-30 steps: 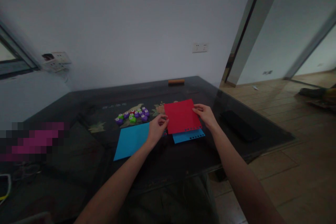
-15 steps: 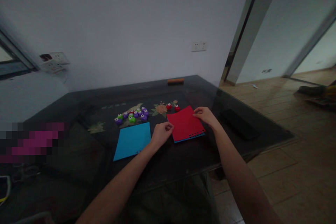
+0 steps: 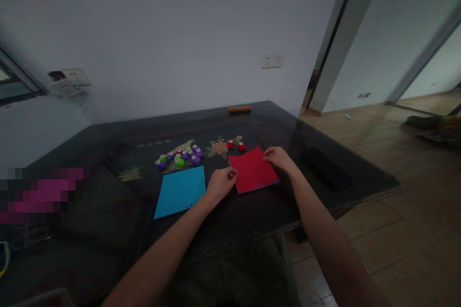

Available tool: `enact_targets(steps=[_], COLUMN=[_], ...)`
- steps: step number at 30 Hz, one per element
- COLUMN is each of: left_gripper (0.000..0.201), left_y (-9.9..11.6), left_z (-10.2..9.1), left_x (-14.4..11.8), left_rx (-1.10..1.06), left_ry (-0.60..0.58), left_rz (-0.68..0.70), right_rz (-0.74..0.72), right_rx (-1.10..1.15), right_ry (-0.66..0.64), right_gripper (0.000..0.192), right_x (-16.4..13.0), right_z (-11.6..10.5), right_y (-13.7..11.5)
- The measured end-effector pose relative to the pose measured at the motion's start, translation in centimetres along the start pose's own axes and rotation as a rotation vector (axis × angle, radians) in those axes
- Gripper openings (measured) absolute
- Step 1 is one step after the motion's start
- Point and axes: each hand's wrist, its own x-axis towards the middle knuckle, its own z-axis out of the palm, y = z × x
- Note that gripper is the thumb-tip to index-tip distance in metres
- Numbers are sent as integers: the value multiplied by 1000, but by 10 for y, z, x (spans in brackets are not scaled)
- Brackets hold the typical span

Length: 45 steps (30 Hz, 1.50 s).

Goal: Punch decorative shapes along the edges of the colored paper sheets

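**Both hands on red sheet**

Dark surface (image 3: 108, 153) is carrying everything. Red sheet (image 3: 252, 172) is lying flat between the hands, over a blue one. Left hand (image 3: 221, 183) is curled, pinching its left edge; right hand (image 3: 279, 158) is resting fingertips on its right corner. Blue sheet (image 3: 180, 191) is lying just left of left hand. Small punches (image 3: 180, 157) are sitting beyond it.

Blue sheet under red sheet (image 3: 253, 175): only a thin edge is showing along the near side; the rest is lying hidden.
Left hand (image 3: 221, 183): fingertips are curling under, so contact with the red sheet is not telling clearly.
Small punches (image 3: 179, 156): too small for shapes to be reading.
Left edge patch (image 3: 39, 194): blurring into blocks, contents unreadable.
Forearms: running off the bottom edge.
Surface (image 3: 234, 216): near side is sinking into shadow.
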Motion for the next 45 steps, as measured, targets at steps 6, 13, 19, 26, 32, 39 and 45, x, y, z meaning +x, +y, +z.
enact_targets(steps=[6,13,19,26,32,39,45], left_gripper=[17,17,15,14,13,16,16], left_y=[1,-1,1,7,10,9,7], left_z=[0,2,-1,-4,-6,-4,-3], left_x=[-1,-1,0,-4,-5,-4,-3], left_rx=[27,90,219,337,325,331,335], left_ry=[-28,-52,-59,-43,-49,-60,-53], left_rz=[20,33,97,133,123,116,111], right_rz=[-2,19,23,7,12,18,46], right_rx=[-74,-200,-284,-342,-357,-298,-306], right_ry=[0,6,29,44,38,47,34], right_gripper=[15,16,17,18,17,16,19], right_x=[0,1,1,1,3,3,1], right_z=[1,3,5,4,4,3,2], right_y=[0,0,2,5,5,9,7])
